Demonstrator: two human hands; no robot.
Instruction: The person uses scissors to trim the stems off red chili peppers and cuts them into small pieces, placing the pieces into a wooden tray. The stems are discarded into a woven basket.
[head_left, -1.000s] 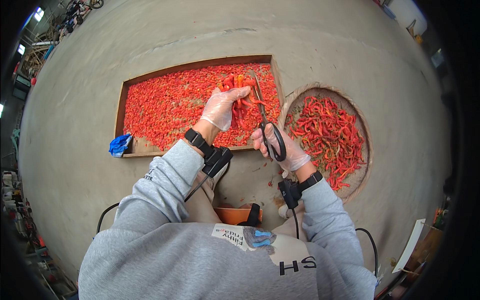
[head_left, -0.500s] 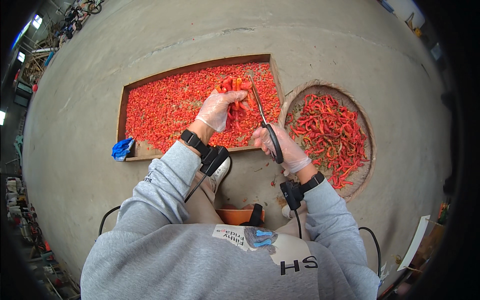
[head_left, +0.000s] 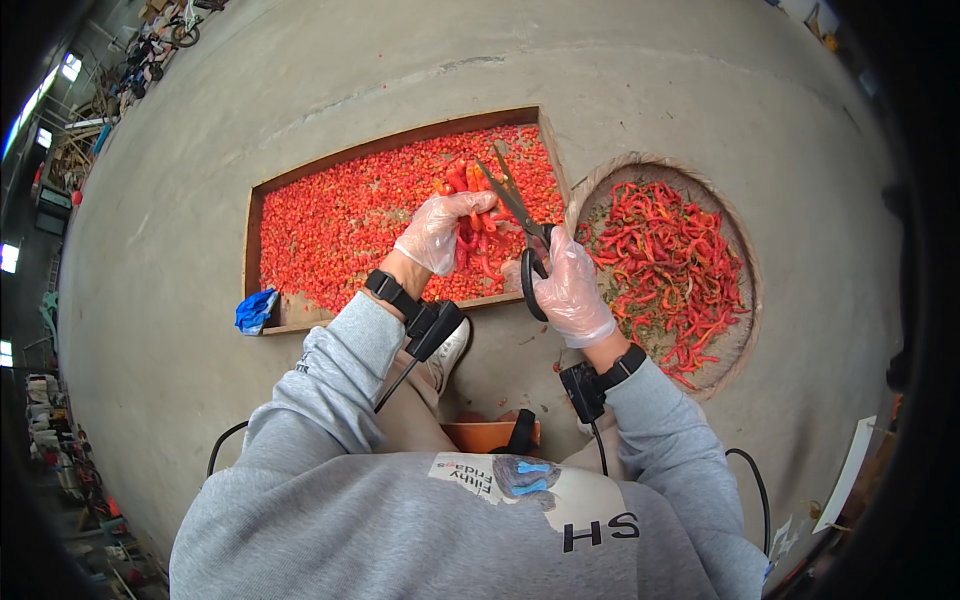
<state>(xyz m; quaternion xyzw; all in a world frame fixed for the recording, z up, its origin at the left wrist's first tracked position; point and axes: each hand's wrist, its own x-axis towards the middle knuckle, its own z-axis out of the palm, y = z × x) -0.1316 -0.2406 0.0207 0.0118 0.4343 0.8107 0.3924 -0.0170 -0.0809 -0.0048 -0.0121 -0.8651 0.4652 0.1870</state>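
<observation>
A bunch of red chili peppers (head_left: 468, 179) is gripped in my left hand (head_left: 437, 230), which wears a clear plastic glove. My right hand (head_left: 574, 290), gloved the same way, holds black-handled scissors (head_left: 517, 203). Their blades are spread and point up and away, close beside the right side of the bunch. Below both hands lies a shallow wooden tray (head_left: 253, 240) covered with small cut pieces of red chili (head_left: 340, 220). To the right, a round woven basket (head_left: 752, 270) holds whole red chilies (head_left: 665, 260) with some green stems.
A blue crumpled packet (head_left: 256, 312) rests at the tray's near left corner. An orange low seat (head_left: 480, 436) is between my legs, and a shoe (head_left: 450, 352) stands by the tray's near edge. Clutter lines the far left, and a white board (head_left: 846, 473) stands at right.
The scissors have gone from closed to spread blades and tilted leftward. My right hand has turned and shifted slightly right. My left hand keeps its hold on the chilies.
</observation>
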